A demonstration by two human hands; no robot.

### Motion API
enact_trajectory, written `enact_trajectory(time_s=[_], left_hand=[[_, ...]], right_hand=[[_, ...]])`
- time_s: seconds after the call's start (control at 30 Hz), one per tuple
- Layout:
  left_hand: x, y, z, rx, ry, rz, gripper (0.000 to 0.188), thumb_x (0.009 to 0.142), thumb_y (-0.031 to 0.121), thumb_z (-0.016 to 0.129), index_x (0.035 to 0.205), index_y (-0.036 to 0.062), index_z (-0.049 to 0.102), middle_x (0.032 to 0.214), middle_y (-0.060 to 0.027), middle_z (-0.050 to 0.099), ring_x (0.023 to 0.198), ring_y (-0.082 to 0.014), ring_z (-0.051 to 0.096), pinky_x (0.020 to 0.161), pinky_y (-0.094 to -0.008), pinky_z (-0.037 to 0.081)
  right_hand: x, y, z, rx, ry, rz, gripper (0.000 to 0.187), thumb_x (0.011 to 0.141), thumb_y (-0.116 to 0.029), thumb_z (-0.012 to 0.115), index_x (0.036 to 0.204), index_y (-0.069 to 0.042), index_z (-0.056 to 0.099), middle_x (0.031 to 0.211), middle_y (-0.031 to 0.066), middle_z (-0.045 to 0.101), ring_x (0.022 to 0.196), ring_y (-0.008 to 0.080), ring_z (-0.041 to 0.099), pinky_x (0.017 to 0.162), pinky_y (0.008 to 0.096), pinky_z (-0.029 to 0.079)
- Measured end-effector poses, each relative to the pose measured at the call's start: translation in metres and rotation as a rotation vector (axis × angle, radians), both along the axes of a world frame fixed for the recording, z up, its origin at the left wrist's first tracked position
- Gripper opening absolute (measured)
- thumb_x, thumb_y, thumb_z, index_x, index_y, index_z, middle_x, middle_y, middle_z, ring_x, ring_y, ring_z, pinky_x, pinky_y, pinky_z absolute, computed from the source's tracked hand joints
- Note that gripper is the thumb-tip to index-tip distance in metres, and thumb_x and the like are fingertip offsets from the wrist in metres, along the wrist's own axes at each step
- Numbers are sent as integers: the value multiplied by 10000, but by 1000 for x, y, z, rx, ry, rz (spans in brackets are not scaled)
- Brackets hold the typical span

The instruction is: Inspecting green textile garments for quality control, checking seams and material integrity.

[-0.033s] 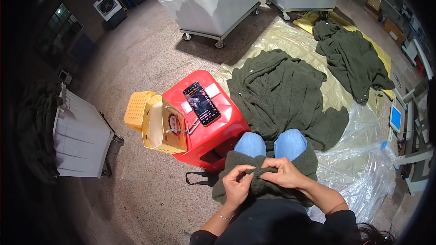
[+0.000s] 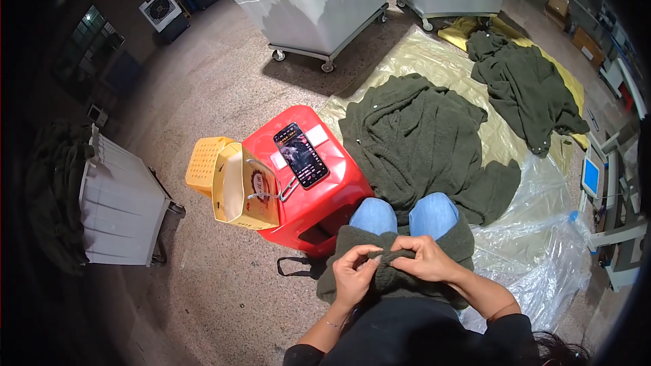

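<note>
Across my lap lies a dark green fleecy garment, bunched up between my hands. My left hand pinches a fold of it between thumb and fingers. Close beside it, my right hand grips the same raised fold from the other side. The fingertips nearly meet, and whatever small detail sits between them cannot be made out. Just beyond my knees, a large pile of dark green fleecy garments rests on a plastic sheet.
Left of my knees stands a red stool bearing a phone and a yellow paper bag. Wheeled bins stand at the back, another white bin at left. More garments lie on the sheet at right.
</note>
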State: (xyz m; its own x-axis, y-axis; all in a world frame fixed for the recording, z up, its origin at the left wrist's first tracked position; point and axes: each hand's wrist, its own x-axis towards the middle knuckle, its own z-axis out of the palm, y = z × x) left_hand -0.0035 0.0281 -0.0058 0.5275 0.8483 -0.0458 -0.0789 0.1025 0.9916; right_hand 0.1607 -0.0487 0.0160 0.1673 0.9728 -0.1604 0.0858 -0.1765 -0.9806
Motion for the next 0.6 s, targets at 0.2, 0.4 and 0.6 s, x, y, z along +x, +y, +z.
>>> enact_trajectory(time_s=[0.2, 0.4, 0.6], left_hand=[[-1, 5, 4, -14, 85, -100, 115, 829, -9, 697, 934, -9, 650, 835, 27, 617, 709, -12, 525, 631, -152, 406], [1, 6, -3, 78, 82, -114, 160, 797, -100, 588, 934, -28, 632, 899, -31, 638, 832, -85, 593, 762, -217, 473], [13, -8, 7, 429, -41, 107, 151, 786, -133, 575, 895, -39, 620, 896, -131, 669, 843, -195, 643, 786, -284, 503]], right_hand=[[-9, -6, -2, 306, -367, -43, 138, 747, -59, 614, 861, 8, 572, 716, 153, 581, 598, 310, 561, 541, 375, 436], [-5, -5, 1, 44, -211, -13, 136, 770, -113, 606, 836, 0, 570, 650, 172, 569, 535, 268, 574, 520, 375, 432], [-31, -7, -13, 334, -272, -312, 96, 725, -27, 609, 796, 13, 558, 681, 160, 559, 575, 302, 585, 514, 366, 448]])
